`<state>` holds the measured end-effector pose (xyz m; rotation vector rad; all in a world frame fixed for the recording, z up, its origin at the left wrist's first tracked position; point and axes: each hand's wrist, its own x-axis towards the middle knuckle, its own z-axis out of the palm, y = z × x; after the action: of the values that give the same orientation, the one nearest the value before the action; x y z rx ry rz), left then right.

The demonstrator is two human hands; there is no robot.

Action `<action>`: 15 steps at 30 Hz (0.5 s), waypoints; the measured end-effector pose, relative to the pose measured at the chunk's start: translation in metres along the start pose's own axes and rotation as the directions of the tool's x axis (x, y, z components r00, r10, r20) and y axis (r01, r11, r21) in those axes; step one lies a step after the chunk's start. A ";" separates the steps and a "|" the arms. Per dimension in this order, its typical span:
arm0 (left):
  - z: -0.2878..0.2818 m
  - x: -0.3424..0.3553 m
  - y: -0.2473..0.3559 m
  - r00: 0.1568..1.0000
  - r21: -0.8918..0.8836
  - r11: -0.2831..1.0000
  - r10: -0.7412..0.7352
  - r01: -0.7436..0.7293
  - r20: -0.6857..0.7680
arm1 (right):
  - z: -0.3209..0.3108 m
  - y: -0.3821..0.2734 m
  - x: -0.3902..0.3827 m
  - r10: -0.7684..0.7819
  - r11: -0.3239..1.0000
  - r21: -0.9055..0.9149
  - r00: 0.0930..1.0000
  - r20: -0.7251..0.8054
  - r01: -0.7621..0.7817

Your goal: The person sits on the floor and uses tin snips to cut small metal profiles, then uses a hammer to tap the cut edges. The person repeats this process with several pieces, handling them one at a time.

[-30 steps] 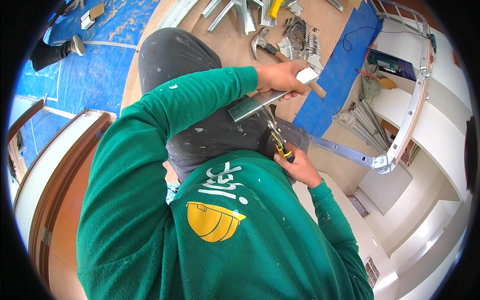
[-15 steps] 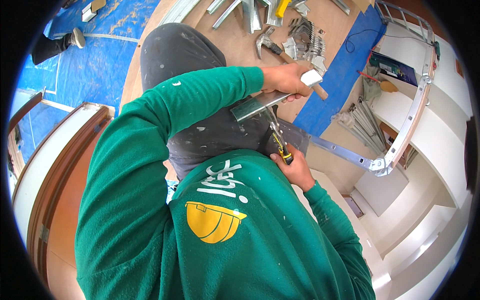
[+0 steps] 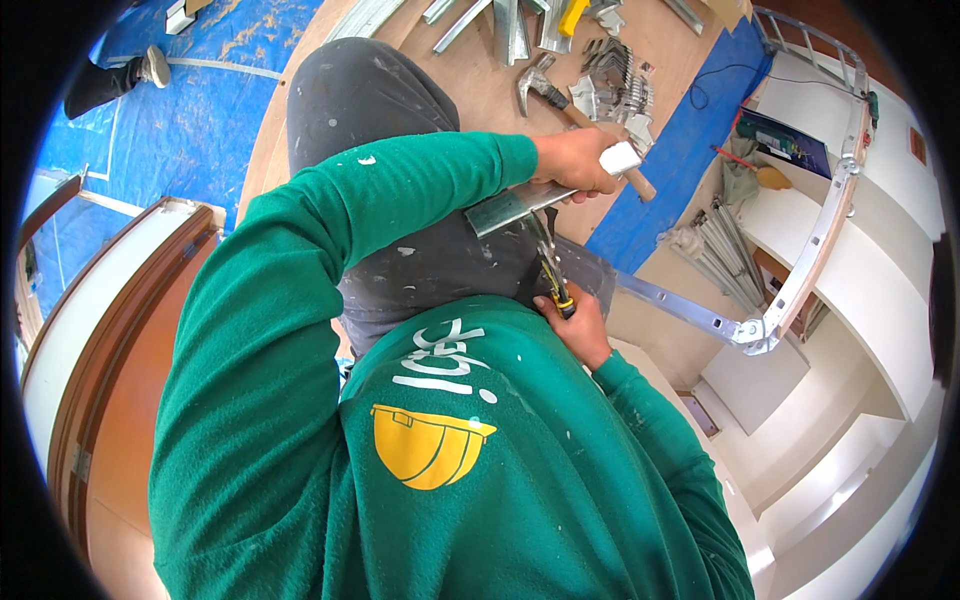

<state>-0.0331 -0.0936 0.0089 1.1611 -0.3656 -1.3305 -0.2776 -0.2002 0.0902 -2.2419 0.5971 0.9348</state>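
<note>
While the left hand (image 3: 578, 162) clasps the metal strip (image 3: 505, 208) near its far end, the right hand (image 3: 578, 328) is wrapped round the snips (image 3: 548, 262); the strip lies over the leg (image 3: 415, 265), its far end near the right edge of the board (image 3: 480, 110); the step looks like lining up or making a cut; the next move seems to call for a firm left grip and the snips set squarely on the strip's edge; whether the snips' tips touch or bite the strip cannot be told, as they are small and dark; the right fingers are partly hidden, the left palm wholly; the hammer (image 3: 538, 82) lies nearby; the metal channels (image 3: 510, 35) are cut off at the top.
</note>
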 end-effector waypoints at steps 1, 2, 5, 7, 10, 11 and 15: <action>0.001 0.000 0.000 1.000 0.020 1.000 0.006 -0.006 -0.006 | 0.002 0.001 0.000 0.010 1.000 0.002 1.000 0.002 -0.010; 0.001 0.000 -0.001 1.000 0.041 0.999 0.013 -0.012 -0.012 | 0.004 0.002 0.001 0.003 1.000 0.007 1.000 -0.003 -0.003; 0.000 -0.001 -0.001 0.999 0.057 0.998 0.039 -0.039 -0.001 | 0.007 0.004 0.001 0.001 1.000 0.020 1.000 -0.009 -0.001; 0.000 -0.001 -0.001 0.999 0.058 0.998 0.029 -0.028 -0.015 | 0.008 0.002 0.001 0.019 0.999 0.032 1.000 0.004 -0.019; 0.002 0.000 0.001 1.000 0.063 0.998 0.004 -0.003 -0.013 | 0.009 0.004 0.001 0.032 0.999 0.014 0.999 0.000 -0.032; 0.002 0.000 0.002 1.000 0.065 0.998 -0.006 0.007 -0.010 | 0.010 0.008 0.002 -0.005 0.999 0.033 1.000 0.002 0.005; -0.005 -0.011 0.017 0.998 -0.043 0.998 0.052 -0.051 0.023 | 0.002 0.008 0.006 -0.081 0.994 0.075 0.997 0.007 0.080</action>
<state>-0.0230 -0.0850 0.0243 1.0940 -0.3813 -1.3022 -0.2800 -0.2050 0.0817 -2.1770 0.5245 0.8690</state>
